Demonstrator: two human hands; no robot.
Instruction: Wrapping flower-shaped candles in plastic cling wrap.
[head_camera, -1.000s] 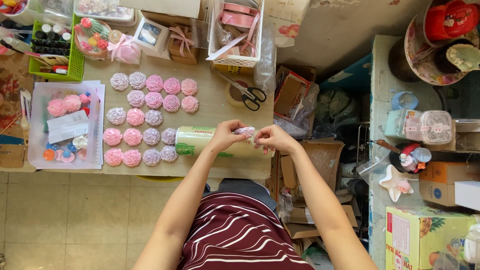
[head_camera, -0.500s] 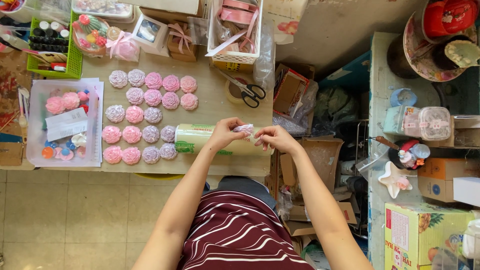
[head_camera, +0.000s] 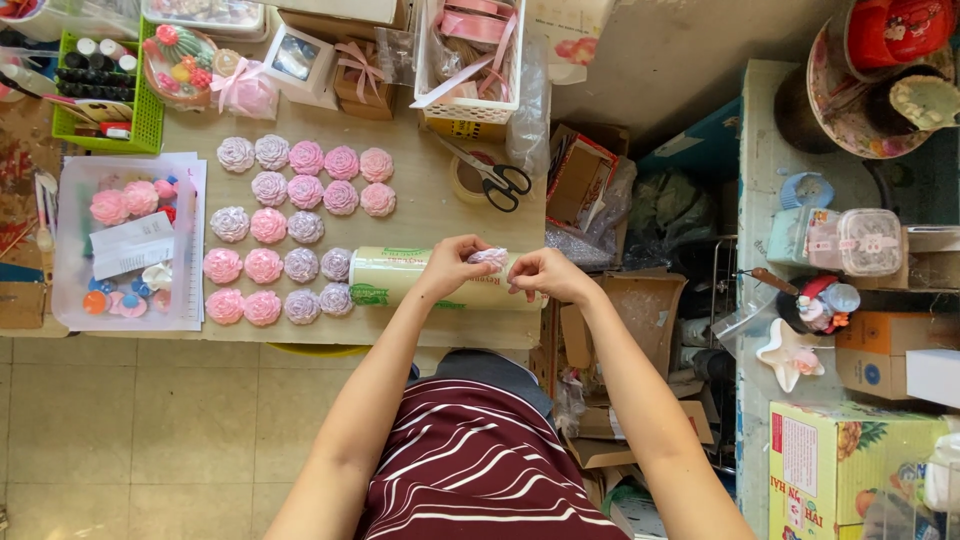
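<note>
Crowded craft tabletop (head_camera: 430, 200) seen from overhead, cluttered shelves at right of frame.

At centre, left hand (head_camera: 452, 267) and right hand (head_camera: 545, 275) meeting over a roll of clear wrap (head_camera: 395, 277) lying along the near edge; fingers of both pinched shut on a small pale flower-shaped piece (head_camera: 490, 258) held just above the roll, apparently being covered in film. To the left, rows of pink and lilac rose-shaped pieces (head_camera: 290, 225) laid out flat, wrapped or bare impossible to tell at this size. Judged from the layout: one piece in hand, many more waiting. Clear plastic bin (head_camera: 125, 245) with more pink pieces at far left, scissors (head_camera: 497, 178) above the hands, white basket of pink ribbon (head_camera: 470, 50) at top centre.
</note>
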